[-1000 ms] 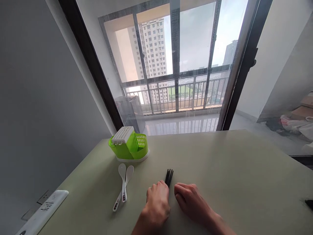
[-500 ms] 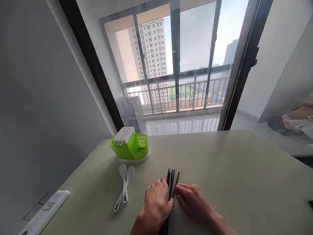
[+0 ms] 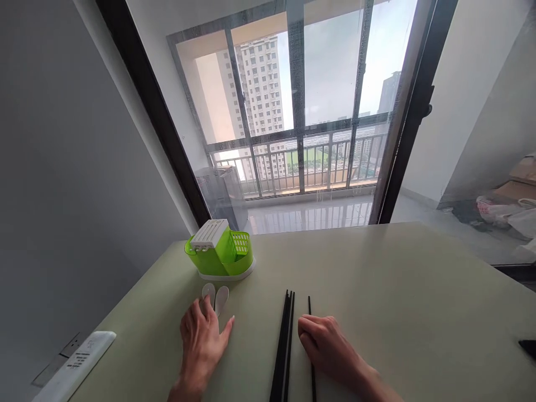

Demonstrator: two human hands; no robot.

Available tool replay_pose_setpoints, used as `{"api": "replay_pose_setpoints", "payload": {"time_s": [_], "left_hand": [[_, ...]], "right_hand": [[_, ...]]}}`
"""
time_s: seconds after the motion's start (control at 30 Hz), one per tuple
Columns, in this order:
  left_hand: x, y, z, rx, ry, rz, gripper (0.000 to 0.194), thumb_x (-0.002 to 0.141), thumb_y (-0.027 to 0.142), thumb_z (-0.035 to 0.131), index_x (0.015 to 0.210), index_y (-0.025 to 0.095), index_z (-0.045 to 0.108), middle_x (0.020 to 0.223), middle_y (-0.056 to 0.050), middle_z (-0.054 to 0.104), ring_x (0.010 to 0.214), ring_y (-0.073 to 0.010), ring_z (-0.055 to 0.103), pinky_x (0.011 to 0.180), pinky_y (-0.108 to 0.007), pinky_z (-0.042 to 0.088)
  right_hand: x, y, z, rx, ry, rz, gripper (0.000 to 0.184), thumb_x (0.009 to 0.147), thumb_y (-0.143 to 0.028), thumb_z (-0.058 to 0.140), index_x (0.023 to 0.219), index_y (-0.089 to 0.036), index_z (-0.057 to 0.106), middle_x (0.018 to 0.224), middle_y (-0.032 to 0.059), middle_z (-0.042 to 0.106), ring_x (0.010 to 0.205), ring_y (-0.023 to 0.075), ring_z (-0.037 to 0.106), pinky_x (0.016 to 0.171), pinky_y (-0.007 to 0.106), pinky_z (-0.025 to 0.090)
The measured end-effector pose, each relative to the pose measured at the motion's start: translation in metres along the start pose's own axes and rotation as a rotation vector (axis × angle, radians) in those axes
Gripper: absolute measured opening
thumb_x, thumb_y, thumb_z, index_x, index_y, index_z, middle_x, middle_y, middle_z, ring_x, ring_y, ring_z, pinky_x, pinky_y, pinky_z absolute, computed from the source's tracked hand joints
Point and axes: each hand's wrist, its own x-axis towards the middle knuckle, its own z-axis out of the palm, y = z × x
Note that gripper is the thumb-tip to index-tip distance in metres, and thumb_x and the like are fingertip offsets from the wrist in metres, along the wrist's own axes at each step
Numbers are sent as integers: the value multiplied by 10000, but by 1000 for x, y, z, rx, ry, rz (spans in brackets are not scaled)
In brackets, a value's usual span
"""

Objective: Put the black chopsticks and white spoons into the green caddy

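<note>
My left hand (image 3: 203,338) is over two white spoons (image 3: 223,297), with its thumb spread away from its fingers. Only the spoons' bowls show; the handles are hidden beneath the hand. My right hand (image 3: 330,343) rests on the table with curled fingers, closed around a single black chopstick (image 3: 309,306) whose tip sticks out ahead and whose other end runs below the hand. Between both hands lies a bundle of black chopsticks (image 3: 285,346), touched by neither.
A green and white utensil caddy (image 3: 220,254) stands at the table's far left. On the left edge is a white power strip (image 3: 79,360). A dark object (image 3: 528,347) sits at the right edge. Behind the pale green table (image 3: 377,273) is a glass door with a dark frame (image 3: 397,156).
My left hand has let go of the chopstick bundle and moved left onto the spoons. One chopstick now lies apart from the bundle under my right hand, which has barely moved.
</note>
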Motion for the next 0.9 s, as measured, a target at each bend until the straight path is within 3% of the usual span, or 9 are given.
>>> {"api": "replay_pose_setpoints", "payload": {"time_s": [0.2,0.33,0.53,0.67,0.77,0.9], "left_hand": [[2,-21,2,10,-116,-30,404,997,391,454,1186,76,624,1134,-220,645,1044,-319,636,866,-388,490],[6,-29,4,13,-213,-13,381,1017,366,413,1114,80,646,1130,-207,671,1054,-315,662,855,-377,495],[9,-30,5,-61,-322,-14,362,1039,311,329,1201,132,598,1094,-159,715,993,-284,710,756,-337,501],[9,-31,7,-129,-352,30,399,1033,312,290,1238,148,590,1064,-169,732,927,-291,730,683,-341,505],[9,-33,12,-180,-358,59,411,1028,320,288,1266,165,585,1120,-173,729,949,-287,730,705,-349,522],[10,-32,20,-308,-364,99,435,1014,295,298,1356,150,525,1153,-162,735,1008,-263,721,796,-340,540]], "right_hand": [[1,-2,-2,53,-1,22,239,855,-94,408,663,-222,344,639,-53,444,556,100,331,576,252,249],[1,-3,-4,134,-11,36,221,823,-84,426,655,-219,376,634,-54,459,568,97,374,580,236,265],[3,-4,-6,300,5,89,173,719,-74,460,613,-209,481,602,-55,488,568,93,423,583,215,299],[6,-3,-8,472,-24,130,191,702,-90,449,604,-202,570,650,-32,612,588,102,494,567,209,327],[8,-2,-8,568,-22,163,230,699,-102,433,603,-195,621,662,-18,674,576,107,503,548,214,325],[10,-2,-8,615,33,247,216,704,-140,429,578,-193,596,572,-21,639,520,104,437,523,223,303]]}}
